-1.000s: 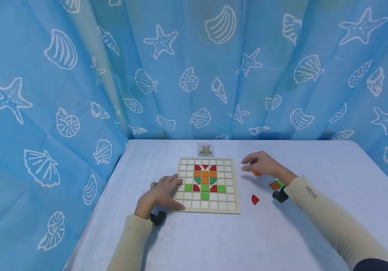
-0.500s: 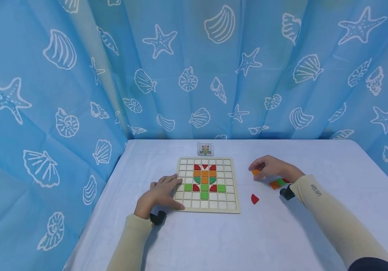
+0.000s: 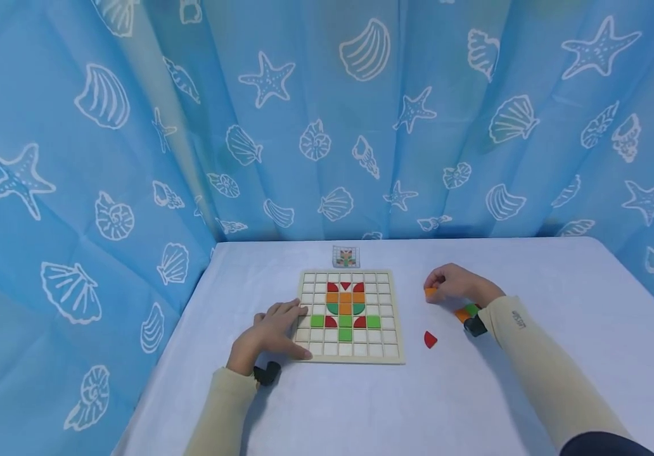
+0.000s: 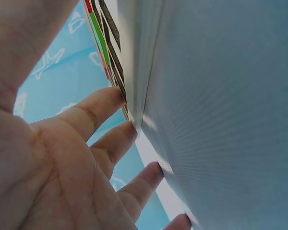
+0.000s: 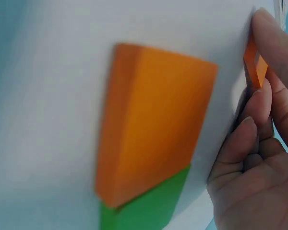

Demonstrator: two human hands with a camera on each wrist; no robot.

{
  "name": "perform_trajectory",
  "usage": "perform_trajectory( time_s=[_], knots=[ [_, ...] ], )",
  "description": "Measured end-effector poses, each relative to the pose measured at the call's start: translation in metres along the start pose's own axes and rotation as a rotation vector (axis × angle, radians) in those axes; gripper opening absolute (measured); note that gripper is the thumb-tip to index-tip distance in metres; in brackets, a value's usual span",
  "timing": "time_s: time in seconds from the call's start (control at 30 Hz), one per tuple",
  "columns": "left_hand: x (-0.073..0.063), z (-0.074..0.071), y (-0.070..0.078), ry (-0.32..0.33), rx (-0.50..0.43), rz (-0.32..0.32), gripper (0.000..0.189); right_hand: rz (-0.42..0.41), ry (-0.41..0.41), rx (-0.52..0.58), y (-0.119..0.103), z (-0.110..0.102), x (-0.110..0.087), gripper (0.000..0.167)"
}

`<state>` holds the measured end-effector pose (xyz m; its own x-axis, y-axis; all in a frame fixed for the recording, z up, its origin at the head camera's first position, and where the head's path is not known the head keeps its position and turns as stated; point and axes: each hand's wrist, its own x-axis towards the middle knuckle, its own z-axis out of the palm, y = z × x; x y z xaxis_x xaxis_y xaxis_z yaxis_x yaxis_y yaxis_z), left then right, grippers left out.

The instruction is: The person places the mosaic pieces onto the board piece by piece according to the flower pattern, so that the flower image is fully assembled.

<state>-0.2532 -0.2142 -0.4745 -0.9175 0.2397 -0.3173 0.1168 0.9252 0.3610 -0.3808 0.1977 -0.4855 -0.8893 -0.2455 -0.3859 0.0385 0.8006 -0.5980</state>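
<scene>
In the head view a pale gridded board (image 3: 397,329) lies on the white table, with red, orange and green tiles set in a flower-like pattern at its middle. My left hand (image 3: 270,332) rests at the board's left edge, thumb at the near corner; the left wrist view shows its fingers extended, tips against the side. Right of the board, my right hand (image 3: 457,283) pinches an orange tile (image 5: 260,69) between thumb and fingers, close over the cloth. Below that hand lie another orange tile (image 5: 168,120) and a green tile (image 5: 146,206), partly hidden by the wrist in the head view.
A red quarter-round tile (image 3: 430,340) lies on the cloth between the board and my right forearm. Behind the board stands a small pattern card (image 3: 346,256). A blue curtain (image 3: 304,183) with shell prints hangs along the table's back and left.
My right hand has come down on the orange tile, moved slightly right and now pinches it. The left hand stays at the board. The head view has tilted up slightly.
</scene>
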Motion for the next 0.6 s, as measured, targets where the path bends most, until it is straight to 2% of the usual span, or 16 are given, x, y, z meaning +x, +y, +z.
perform_trajectory(
  time_s=[0.13,0.27,0.6],
  knots=[
    [0.001,0.005,0.005,0.0,0.004,0.016,0.098,0.006,0.006,-0.019,0.004,-0.003,-0.004,0.028],
    [0.0,0.003,0.006,0.016,0.007,-0.001,0.097,-0.01,0.02,-0.02,0.001,-0.001,-0.004,0.03],
    [-0.001,0.002,0.003,0.023,-0.002,0.008,0.098,0.068,0.046,-0.017,-0.01,0.002,-0.002,0.033]
  ],
)
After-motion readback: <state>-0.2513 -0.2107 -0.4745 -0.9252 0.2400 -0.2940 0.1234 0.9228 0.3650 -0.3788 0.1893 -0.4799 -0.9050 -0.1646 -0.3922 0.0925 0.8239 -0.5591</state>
